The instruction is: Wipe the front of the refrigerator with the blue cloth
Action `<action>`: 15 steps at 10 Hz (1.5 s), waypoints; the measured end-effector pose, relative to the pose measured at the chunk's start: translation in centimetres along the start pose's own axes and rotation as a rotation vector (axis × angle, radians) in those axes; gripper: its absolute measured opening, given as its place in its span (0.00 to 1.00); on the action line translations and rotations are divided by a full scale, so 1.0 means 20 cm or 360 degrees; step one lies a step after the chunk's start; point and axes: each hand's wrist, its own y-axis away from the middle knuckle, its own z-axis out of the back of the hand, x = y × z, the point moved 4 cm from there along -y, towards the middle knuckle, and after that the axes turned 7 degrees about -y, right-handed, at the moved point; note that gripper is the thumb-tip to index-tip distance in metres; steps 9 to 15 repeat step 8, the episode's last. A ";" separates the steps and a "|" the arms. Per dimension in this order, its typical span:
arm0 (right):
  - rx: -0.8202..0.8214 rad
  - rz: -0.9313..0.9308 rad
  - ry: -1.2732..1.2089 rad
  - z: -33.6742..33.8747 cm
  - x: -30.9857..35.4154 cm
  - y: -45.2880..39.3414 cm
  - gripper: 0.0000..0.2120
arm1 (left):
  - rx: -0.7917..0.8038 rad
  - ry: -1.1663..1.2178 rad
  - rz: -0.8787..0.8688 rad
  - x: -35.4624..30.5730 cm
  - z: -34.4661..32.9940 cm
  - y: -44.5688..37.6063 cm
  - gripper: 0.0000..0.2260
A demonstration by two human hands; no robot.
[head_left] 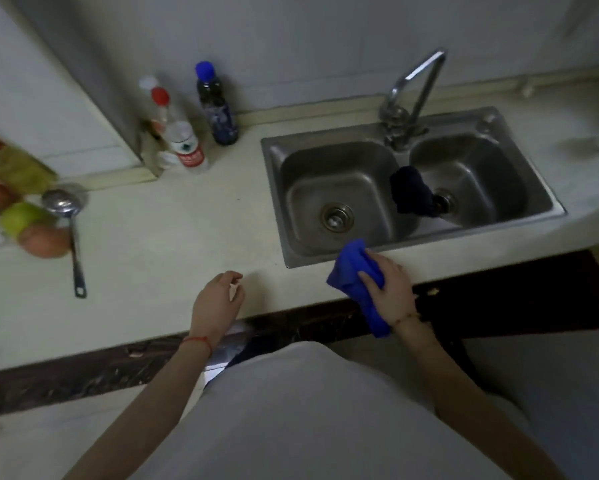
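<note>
The blue cloth is bunched up in my right hand, at the front edge of the counter just below the sink. One end of the cloth hangs down past my wrist. My left hand hovers over the counter near its front edge, fingers loosely curled and holding nothing. No refrigerator is recognisable in this view; a tall white panel stands at the far left.
A steel double sink with a tap holds a dark rag on its divider. Bottles stand by the wall. A ladle and fruit lie at the left. The counter's dark front edge runs below.
</note>
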 end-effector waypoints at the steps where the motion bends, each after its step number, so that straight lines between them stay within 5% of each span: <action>1: 0.0170 0.0320 0.0203 -0.23 0.30 -0.23 0.23 | -0.0132 -0.0123 0.0082 0.18 0.11 -0.05 0.13; 4: 0.0556 0.0716 0.0521 -0.92 0.87 -0.65 0.24 | -0.0068 -0.0569 0.0054 0.59 0.23 -0.16 0.14; 6: 0.0750 0.0556 0.0671 -1.06 0.86 -0.69 0.26 | 0.0027 -0.0663 0.0100 0.71 0.19 -0.21 0.14; 8: 0.0463 0.0414 0.0259 -0.90 0.81 -0.69 0.22 | -0.0027 -0.0416 0.0219 0.73 0.19 -0.24 0.11; 15: 0.0463 0.0414 0.0259 -0.90 0.81 -0.69 0.22 | -0.0027 -0.0416 0.0219 0.73 0.19 -0.24 0.11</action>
